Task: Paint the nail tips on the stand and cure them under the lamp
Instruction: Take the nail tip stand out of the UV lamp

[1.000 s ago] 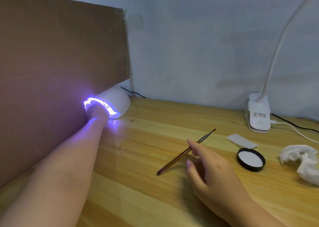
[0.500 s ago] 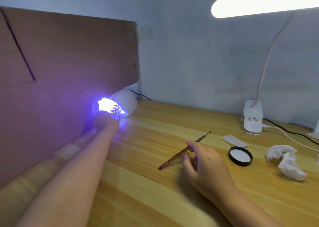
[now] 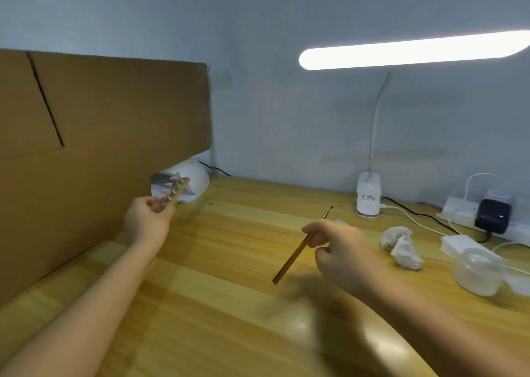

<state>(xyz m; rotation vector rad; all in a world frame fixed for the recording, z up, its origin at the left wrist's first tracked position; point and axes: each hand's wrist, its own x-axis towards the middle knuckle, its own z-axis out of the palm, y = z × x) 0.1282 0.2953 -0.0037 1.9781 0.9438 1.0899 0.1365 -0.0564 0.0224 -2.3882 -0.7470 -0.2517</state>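
A home desk corner: wooden tabletop (image 3: 229,276), clip-on desk lamp (image 3: 368,196), power strip (image 3: 459,211), cardboard screen (image 3: 100,135).

The small label on the desk lamp's base (image 3: 368,197) is too blurred to read.

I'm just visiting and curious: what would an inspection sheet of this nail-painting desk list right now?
Surface: wooden desk, light planks, bare in the middle.
Job's things: stand with nail tips, held just outside the white curing lamp, which shows no glow; thin brush.
Clutter: crumpled tissue, clear plastic tub, stack of white pads.
Hands: left hand grips the stand's near end; right hand pinches the brush, tip pointing away.
Cables: black and white leads run to a power strip with a dark adapter.
Surroundings: cardboard sheet on the left, lit desk lamp, grey wall.
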